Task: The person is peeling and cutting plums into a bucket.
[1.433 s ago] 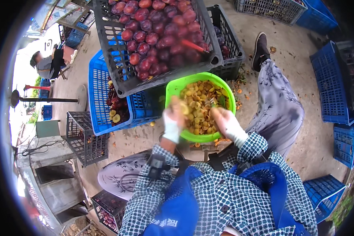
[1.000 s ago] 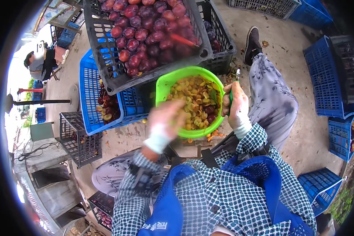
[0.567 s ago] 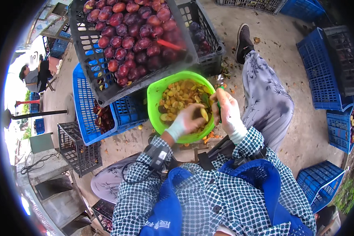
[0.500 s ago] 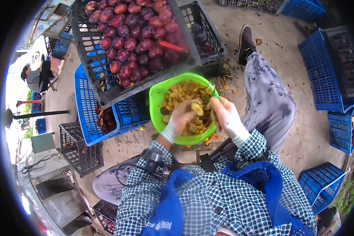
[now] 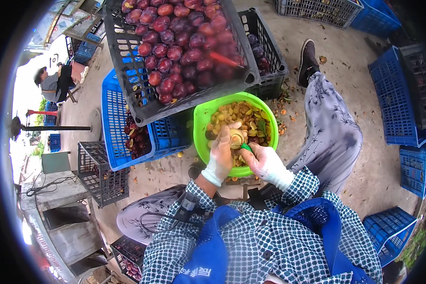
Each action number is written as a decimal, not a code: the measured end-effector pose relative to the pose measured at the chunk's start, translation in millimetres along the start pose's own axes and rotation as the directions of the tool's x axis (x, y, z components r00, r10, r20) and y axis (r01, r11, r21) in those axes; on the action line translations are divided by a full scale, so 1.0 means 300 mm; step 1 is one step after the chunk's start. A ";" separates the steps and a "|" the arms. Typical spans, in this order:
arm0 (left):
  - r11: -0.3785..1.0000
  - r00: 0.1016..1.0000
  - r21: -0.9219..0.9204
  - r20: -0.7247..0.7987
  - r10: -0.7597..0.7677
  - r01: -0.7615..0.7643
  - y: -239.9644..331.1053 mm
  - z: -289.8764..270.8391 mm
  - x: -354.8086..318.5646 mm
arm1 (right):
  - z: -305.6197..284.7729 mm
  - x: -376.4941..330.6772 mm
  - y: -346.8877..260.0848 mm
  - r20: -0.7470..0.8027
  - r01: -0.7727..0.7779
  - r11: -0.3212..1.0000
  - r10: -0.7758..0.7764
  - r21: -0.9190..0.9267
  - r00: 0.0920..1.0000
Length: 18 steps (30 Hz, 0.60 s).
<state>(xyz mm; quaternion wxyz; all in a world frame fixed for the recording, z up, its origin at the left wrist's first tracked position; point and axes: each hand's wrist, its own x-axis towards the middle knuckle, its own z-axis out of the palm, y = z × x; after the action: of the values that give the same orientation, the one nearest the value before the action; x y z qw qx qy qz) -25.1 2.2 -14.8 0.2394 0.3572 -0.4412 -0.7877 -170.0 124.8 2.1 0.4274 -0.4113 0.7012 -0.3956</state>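
My left hand (image 5: 222, 152), in a white glove or wrap at the wrist, is closed around a pale yellow piece of plum (image 5: 236, 137). My right hand (image 5: 267, 163), likewise covered in white, grips a small tool with a green handle (image 5: 245, 147); its working end meets the plum piece and is too small to make out. Both hands are over the near part of a lime-green basin (image 5: 201, 116). Many yellow fruit pieces (image 5: 236, 112) fill the basin, with a few darker ones among them.
A black crate (image 5: 142, 113) of whole red plums (image 5: 175, 52) rests tilted on a blue crate (image 5: 110, 109) that holds dark red cut fruit (image 5: 136, 139). A red-handled object (image 5: 224, 59) lies on the plums. Blue crates (image 5: 393, 99) stand at the right. Another person (image 5: 52, 85) sits far left.
The green-handled tool has come down from pointing up and away to the plum piece in my left hand. The hands are closer together. The whole view has shifted slightly.
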 end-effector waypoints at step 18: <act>0.999 0.995 0.034 -0.101 -0.007 0.010 0.099 0.138 -0.019 | -0.010 -0.009 -0.022 0.761 -0.781 -0.023 -0.209 0.624 0.614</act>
<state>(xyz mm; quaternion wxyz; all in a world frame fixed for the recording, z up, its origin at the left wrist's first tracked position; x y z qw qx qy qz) -51.7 13.1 27.6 0.2520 0.4027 -0.4405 -0.7618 -170.4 125.7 9.9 0.8839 0.0666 0.0921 -0.4536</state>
